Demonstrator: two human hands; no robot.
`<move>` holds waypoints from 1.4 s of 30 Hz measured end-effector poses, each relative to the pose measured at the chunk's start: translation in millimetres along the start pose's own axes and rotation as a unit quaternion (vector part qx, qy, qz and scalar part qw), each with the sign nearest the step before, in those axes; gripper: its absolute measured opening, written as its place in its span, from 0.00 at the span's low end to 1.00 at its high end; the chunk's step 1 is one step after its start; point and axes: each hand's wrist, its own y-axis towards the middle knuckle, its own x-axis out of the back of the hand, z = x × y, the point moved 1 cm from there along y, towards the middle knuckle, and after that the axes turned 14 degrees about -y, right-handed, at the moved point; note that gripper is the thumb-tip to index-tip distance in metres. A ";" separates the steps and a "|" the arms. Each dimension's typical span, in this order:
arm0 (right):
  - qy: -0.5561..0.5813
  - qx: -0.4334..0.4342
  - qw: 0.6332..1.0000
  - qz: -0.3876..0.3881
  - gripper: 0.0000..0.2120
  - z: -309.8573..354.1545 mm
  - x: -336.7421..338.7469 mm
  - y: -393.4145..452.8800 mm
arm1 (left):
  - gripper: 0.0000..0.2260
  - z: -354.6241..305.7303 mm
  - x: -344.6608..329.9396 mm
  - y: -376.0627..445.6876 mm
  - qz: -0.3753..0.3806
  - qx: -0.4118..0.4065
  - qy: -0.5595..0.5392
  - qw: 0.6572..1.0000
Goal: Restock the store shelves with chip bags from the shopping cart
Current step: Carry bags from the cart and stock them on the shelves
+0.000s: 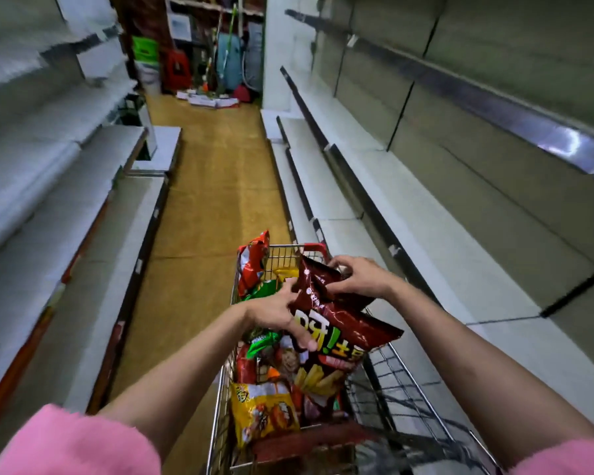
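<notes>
— Why 2 hands on 1 dark red chip bag?
— The left hand grips its side and the right hand pinches its top, lifting it above the cart toward the right shelf.

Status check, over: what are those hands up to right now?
Both hands, left and right, gripping dark red chip bag above cart. Shelves bare. Nothing blocking.

both hands, left hand and right hand, grip a dark red chip bag above the cart.
</notes>
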 end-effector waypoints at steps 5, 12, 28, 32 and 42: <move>0.002 -0.023 0.993 -0.115 0.25 27.8 19.7 -58.4 | 0.49 -19.0 -3.3 -44.0 -0.002 -0.072 -0.029 0.997; 0.269 -0.107 0.935 -0.204 0.20 24.4 41.0 -148.2 | 0.36 -39.9 0.4 -91.6 0.047 -0.126 -0.203 0.970; 0.405 -0.235 0.809 -0.354 0.27 -4.7 -13.9 -289.0 | 0.37 -103.1 -92.1 -101.6 0.203 -0.128 -0.224 0.944; 0.427 -0.279 0.762 -0.399 0.30 -23.4 -22.1 -344.1 | 0.29 -113.7 -111.6 -82.4 0.182 -0.115 -0.236 0.947; 0.406 -0.387 0.694 -0.451 0.28 -36.2 -68.7 -465.7 | 0.35 -119.3 -222.8 -80.7 0.183 -0.127 -0.218 0.950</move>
